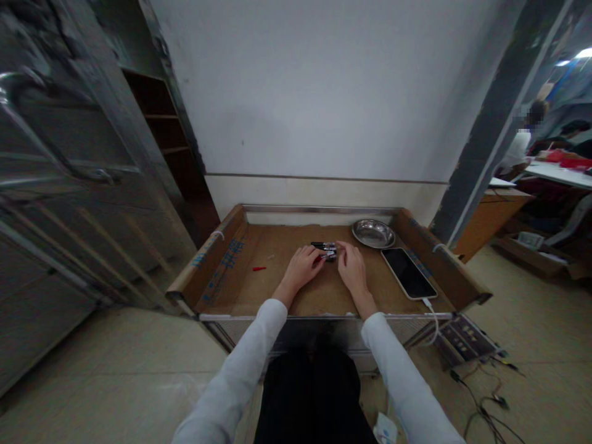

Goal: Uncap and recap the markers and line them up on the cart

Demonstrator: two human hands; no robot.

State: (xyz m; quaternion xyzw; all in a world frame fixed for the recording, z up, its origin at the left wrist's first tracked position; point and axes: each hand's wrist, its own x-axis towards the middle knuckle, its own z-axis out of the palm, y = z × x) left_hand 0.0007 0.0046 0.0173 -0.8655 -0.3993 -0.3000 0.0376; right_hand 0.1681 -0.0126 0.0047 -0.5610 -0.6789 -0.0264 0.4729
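Both your left hand and right hand curled narrowly at the dark pen-like pieces mid-cardboard, likely to steady them; whether they gripped any, I couldn't tell. The metal dish sat aside, apparently leaving room

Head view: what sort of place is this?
Likely a workshop or small factory, though I can't be sure: a cardboard-lined worktable, a person by a white table off to the right, and loose cables on the floor.

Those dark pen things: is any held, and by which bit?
Can't tell; the left hand and right hand are at the dark pen things, but any grip is unclear.
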